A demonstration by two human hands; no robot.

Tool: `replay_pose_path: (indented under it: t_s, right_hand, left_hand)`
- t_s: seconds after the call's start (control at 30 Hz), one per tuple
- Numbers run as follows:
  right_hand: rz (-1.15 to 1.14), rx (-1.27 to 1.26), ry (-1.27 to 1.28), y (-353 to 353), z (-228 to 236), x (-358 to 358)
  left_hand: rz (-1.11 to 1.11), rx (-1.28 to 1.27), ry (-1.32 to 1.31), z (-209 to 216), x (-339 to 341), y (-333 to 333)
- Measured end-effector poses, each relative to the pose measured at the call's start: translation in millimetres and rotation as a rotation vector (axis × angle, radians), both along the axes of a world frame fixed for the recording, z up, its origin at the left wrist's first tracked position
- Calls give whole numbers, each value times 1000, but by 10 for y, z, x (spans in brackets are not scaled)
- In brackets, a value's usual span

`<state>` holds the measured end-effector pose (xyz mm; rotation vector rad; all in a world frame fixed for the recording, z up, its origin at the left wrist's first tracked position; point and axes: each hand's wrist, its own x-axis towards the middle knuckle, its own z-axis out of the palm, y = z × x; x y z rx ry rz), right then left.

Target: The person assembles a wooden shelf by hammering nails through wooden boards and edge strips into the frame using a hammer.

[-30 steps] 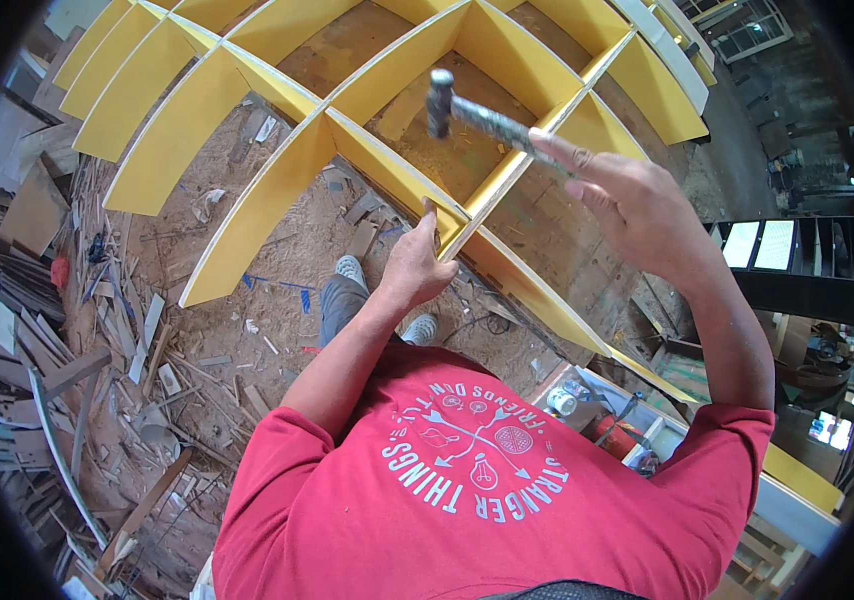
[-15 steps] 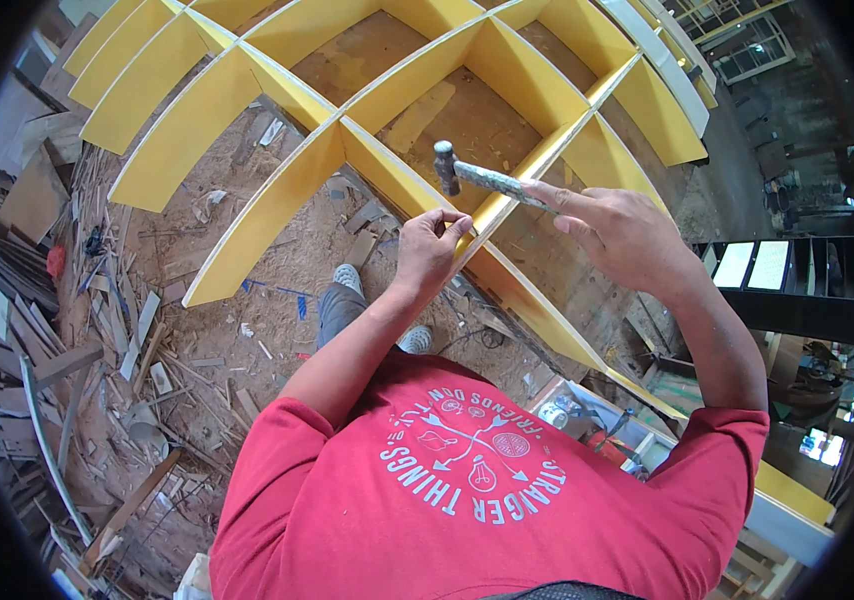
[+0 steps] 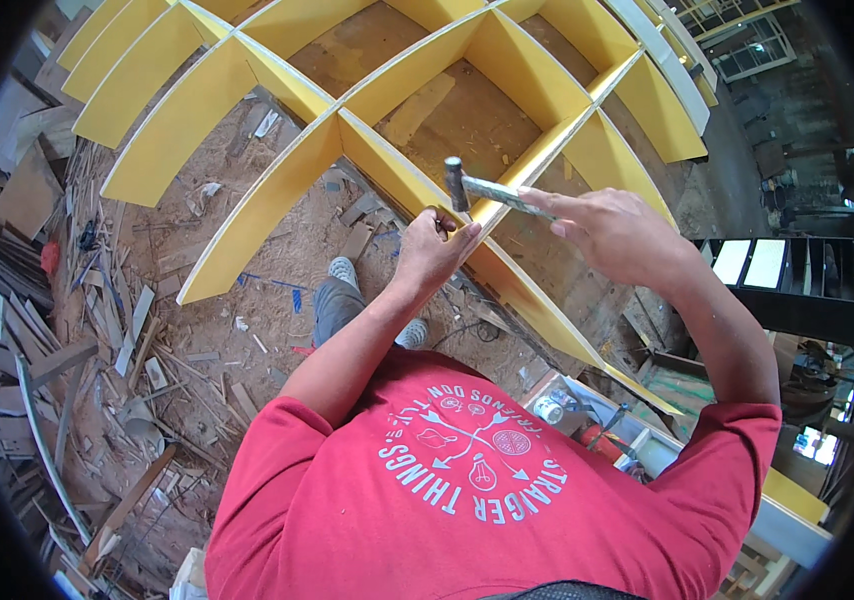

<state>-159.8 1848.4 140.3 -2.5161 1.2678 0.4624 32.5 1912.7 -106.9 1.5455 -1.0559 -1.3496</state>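
A lattice of yellow panels (image 3: 417,175) with pale, curved top edges stands in front of me. My right hand (image 3: 612,230) is closed round the handle of a hammer (image 3: 512,197). The hammer's dark head hangs upright just above a panel junction, close to my left fingertips. My left hand (image 3: 431,248) is at that same junction, fingers curled and thumb laid along the panel edge. Whatever is between its fingers is too small or hidden to make out.
Sawdust and wood offcuts (image 3: 147,350) litter the floor to the left. My shoes (image 3: 343,270) stand beside the lattice. A box with a red tool (image 3: 602,442) sits by my right elbow. At right is a black rack (image 3: 797,315) with white panels.
The hammer head has shifted slightly right and down, closer to the panel junction. My left hand has changed its finger position there, the thumb now stretched along the edge. The view has shifted slightly.
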Motion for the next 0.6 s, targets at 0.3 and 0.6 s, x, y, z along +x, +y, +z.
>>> replay_pose_path:
  t_s: [0.3,0.6]
  right_hand:
    - [42,-46,-18,-71,51,107]
    - [10,79,315,-64,253,276]
  left_hand:
    - [19,-1,-19,-124,-21,-26]
    - [-15,29,-57,31,36,-31]
